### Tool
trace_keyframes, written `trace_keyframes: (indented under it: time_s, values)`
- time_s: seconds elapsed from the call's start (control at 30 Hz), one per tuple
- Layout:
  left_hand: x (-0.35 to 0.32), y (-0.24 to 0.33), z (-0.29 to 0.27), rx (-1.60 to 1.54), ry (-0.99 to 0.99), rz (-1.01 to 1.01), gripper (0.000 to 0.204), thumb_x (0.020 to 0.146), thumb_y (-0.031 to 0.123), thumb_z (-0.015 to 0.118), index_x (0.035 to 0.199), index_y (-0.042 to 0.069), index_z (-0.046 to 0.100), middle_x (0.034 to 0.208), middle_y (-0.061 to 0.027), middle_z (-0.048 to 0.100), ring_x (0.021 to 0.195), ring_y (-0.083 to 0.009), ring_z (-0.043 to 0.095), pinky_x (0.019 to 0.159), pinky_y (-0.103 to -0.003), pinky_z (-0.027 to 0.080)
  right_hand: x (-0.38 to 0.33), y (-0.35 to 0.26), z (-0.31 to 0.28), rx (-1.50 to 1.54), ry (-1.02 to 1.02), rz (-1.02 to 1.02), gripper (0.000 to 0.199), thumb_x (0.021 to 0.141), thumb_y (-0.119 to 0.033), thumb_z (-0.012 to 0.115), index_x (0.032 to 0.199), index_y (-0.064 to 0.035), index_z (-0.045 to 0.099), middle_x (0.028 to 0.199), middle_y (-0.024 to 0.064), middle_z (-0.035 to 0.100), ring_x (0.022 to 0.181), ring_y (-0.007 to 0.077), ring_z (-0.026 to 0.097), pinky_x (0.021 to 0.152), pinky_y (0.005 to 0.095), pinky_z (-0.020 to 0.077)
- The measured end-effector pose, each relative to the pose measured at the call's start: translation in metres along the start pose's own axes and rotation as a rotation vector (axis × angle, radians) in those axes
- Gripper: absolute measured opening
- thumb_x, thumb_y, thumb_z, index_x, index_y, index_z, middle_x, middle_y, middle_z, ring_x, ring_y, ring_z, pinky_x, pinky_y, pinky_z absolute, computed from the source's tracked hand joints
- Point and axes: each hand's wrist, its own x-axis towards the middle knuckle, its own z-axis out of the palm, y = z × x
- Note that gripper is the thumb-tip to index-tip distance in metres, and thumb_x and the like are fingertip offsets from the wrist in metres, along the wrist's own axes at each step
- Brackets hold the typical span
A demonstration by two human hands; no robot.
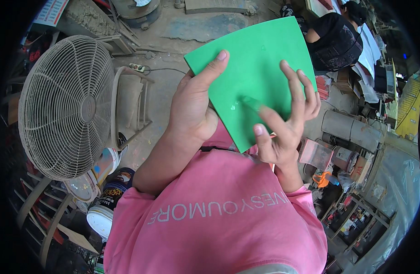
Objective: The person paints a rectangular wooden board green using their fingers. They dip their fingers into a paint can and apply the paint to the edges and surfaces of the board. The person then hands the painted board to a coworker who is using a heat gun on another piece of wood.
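A: We note the green sheet (pixel 255 68) up in front of our chest, flat face toward us, held off the dusty floor (pixel 173 91) rather than laid on any worktop. None is in reach that we can see.

B: Agreed. Our left hand (pixel 191 105) takes it at the left edge, thumb lying across the front face, the other fingers hidden behind. The grip is pressed together on the sheet, a pinch between thumb and the unseen fingers. We judge it carries the weight so the other hand is free.

A: Our right hand (pixel 283 118) is different. Fingers are spread, the tips resting on the green face near its lower right, the palm open. It touches, it does not clasp.

B: There are small wet-looking spots on the sheet near the middle. We cannot tell what they are.

A: The sheet tilts, one corner pointing down toward our pink shirt (pixel 219 214). Held that way the face catches the light, we think.

B: Surroundings: a dusty pedestal fan (pixel 66 107) at our left, paint cans (pixel 109 196) below it, and a power strip (pixel 137 67) on the floor beyond.

A: Another person in a black shirt (pixel 338 41) crouches past the sheet's top right corner, well apart from our hands.

B: Metal tins (pixel 351 130) and clutter at our right.
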Motion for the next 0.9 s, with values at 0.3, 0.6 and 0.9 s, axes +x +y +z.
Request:
trace_keyframes:
  time_s: [0.3,0.6,0.9]
  values:
    - [0.005,0.001,-0.020,-0.053,-0.054,-0.092,0.035,0.093,0.024,0.061,0.120,0.004,0.055,0.114,-0.0068,0.062,0.105,-0.0182,0.060,0.090,-0.034,0.049,-0.011,0.031,-0.013,0.334,0.229,0.094,0.040,0.091,-0.024,0.047,0.121,0.0002,0.055,0.140,0.0301,0.038,0.123,0.0418,0.047,0.107,0.0515,0.0298]
    - [0.008,-0.002,-0.024,-0.040,-0.062,-0.060,0.035,0.095,0.025,0.057,0.122,0.004,0.054,0.116,-0.0071,0.061,0.107,-0.0177,0.059,0.091,-0.034,0.047,-0.025,-0.001,0.010,0.375,-0.058,-0.116,0.058,0.085,-0.030,0.057,0.135,-0.0087,0.038,0.120,0.0176,0.063,0.133,0.0347,0.041,0.108,0.0544,-0.0010]
    - [0.000,-0.002,-0.029,-0.055,-0.066,-0.033,0.037,0.096,0.027,0.056,0.124,0.004,0.053,0.118,-0.0072,0.060,0.109,-0.0176,0.058,0.092,-0.033,0.046,-0.024,-0.003,0.022,0.447,-0.076,-0.199,0.065,0.080,-0.022,0.059,0.138,-0.0114,0.034,0.118,0.0165,0.064,0.131,0.0356,0.043,0.108,0.0578,-0.0047]
